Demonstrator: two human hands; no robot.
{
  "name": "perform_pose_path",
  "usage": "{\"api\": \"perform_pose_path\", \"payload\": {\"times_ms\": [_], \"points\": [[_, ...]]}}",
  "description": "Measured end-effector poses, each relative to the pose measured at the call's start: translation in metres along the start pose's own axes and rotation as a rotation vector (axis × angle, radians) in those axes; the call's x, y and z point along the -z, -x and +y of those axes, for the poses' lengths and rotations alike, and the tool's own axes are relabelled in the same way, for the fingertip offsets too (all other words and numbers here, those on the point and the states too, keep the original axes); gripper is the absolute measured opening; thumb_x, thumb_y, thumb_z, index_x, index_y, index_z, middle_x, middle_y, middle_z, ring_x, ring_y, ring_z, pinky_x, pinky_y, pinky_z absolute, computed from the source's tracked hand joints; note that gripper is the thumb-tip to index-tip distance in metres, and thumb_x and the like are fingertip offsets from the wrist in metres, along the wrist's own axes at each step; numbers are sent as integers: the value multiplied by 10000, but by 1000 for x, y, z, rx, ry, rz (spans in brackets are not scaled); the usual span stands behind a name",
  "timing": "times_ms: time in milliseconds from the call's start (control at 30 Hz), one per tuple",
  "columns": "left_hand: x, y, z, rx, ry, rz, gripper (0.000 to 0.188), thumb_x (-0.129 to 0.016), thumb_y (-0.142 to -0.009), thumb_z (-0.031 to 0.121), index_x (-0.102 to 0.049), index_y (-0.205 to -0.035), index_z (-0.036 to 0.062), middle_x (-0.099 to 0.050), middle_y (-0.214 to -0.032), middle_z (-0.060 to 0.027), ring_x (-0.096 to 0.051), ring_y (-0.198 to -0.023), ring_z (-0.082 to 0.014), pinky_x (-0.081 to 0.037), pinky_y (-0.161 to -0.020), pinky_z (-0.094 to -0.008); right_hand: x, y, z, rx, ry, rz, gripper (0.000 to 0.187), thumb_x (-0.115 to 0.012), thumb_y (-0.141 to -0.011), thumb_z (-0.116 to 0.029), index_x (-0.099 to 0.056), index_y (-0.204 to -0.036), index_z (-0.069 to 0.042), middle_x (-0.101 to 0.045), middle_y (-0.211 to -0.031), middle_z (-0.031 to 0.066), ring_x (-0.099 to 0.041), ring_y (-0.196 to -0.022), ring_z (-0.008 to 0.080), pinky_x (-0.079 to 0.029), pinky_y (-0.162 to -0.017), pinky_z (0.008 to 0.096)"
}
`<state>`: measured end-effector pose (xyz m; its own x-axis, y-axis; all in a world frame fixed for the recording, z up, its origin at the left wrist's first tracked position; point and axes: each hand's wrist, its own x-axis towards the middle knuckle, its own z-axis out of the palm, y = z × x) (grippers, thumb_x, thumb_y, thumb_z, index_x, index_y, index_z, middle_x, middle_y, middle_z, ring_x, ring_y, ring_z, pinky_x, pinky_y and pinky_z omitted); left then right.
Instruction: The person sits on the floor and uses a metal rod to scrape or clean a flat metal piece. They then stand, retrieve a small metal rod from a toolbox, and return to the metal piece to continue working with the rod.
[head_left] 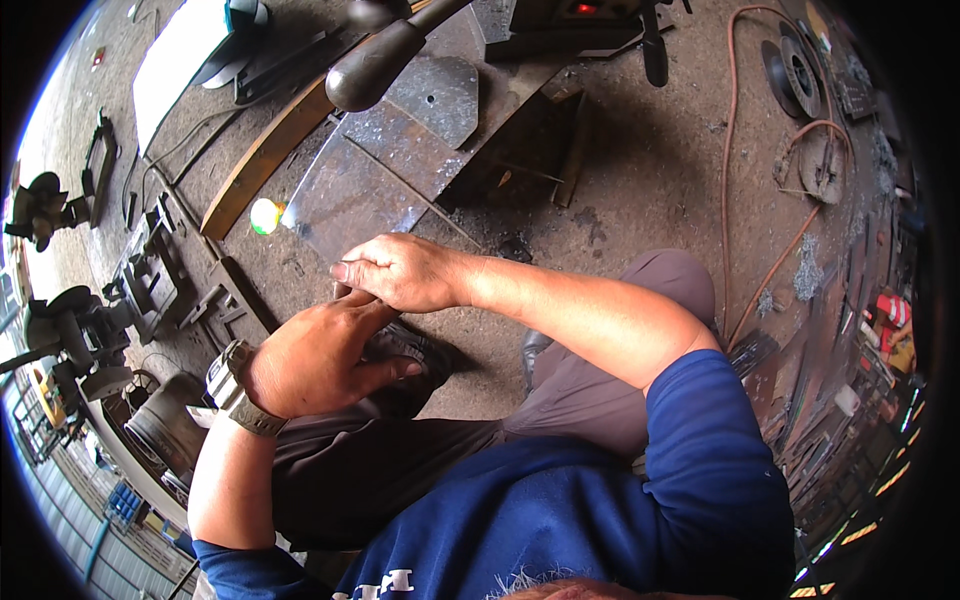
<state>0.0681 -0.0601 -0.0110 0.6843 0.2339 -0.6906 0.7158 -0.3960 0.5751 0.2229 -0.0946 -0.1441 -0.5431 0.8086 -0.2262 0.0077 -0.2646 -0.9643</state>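
My right hand (408, 273) lies over the front of my left hand (322, 358), its fingers curled down round the left fingers. The left thumb stands apart from its fingers, whose tips are hidden under the right hand. I see no tool or workpiece in either hand. A grey wristwatch (240, 395) sits on my left wrist. Just beyond the hands lies a worn metal plate (375, 195), with a straight thin bar or edge (400, 183) across it. A clipped-corner plate (432, 98) with a small hole rests at its far end.
A lever with a dark rounded grip (375, 68) hangs over the work surface. At the far edge stands a dark machine (560, 25) with a red light. Steel parts (155, 275) clutter the left; a reddish hose (730, 170), a reel (795, 70) and metal bars (800, 380) lie right.
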Motion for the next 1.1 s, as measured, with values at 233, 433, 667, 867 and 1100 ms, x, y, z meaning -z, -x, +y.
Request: {"api": "perform_pose_path", "payload": {"times_ms": [233, 433, 667, 867, 1100], "points": [[-1, 0, 0, -22, -24, 7, 563, -764, -912, 400, -647, -1276, -12, -685, -1192, -226, -665, -1113, -410, -544, -947, -468, 0, 0, 1, -6, 13, -9, 441, -505, -1098, -378, -707, -1060, 11, -720, -885, 181, -657, -832, 196, -523, -793, 400], [-3, 1, -2, -47, -44, 13, 552, -748, -918, 423, -649, -1231, -20, -684, -1155, -230, -669, -1074, -416, -544, -914, -478, -4, 1, 5, 10, -39, 14, 431, -519, -1095, -368, -714, -1079, 16, -740, -916, 157, -669, -863, 174, -534, -814, 371], [-8, 1, -6, -42, -45, 43, 564, -746, -911, 450, -656, -1215, -16, -685, -1136, -226, -672, -1061, -414, -544, -907, -479, -2, 0, 5, -6, -50, 3, 418, -525, -1090, -357, -718, -1092, 14, -746, -948, 139, -671, -905, 166, -530, -855, 352], [-8, 3, -5, -34, -35, 33, 588, -749, -909, 464, -658, -1249, -6, -685, -1162, -221, -673, -1084, -404, -541, -928, -473, -3, 2, 2, -24, -24, -10, 444, -513, -1089, -383, -720, -1099, 9, -746, -963, 149, -672, -923, 174, -527, -877, 362], [-9, 0, -5, -29, -43, 7, 586, -750, -908, 442, -647, -1284, 5, -683, -1186, -226, -671, -1086, -409, -539, -937, -482, -1, 4, 5, -50, -42, -39, 456, -512, -1089, -398, -728, -1095, 4, -747, -974, 140, -671, -928, 174, -525, -886, 362]]}}
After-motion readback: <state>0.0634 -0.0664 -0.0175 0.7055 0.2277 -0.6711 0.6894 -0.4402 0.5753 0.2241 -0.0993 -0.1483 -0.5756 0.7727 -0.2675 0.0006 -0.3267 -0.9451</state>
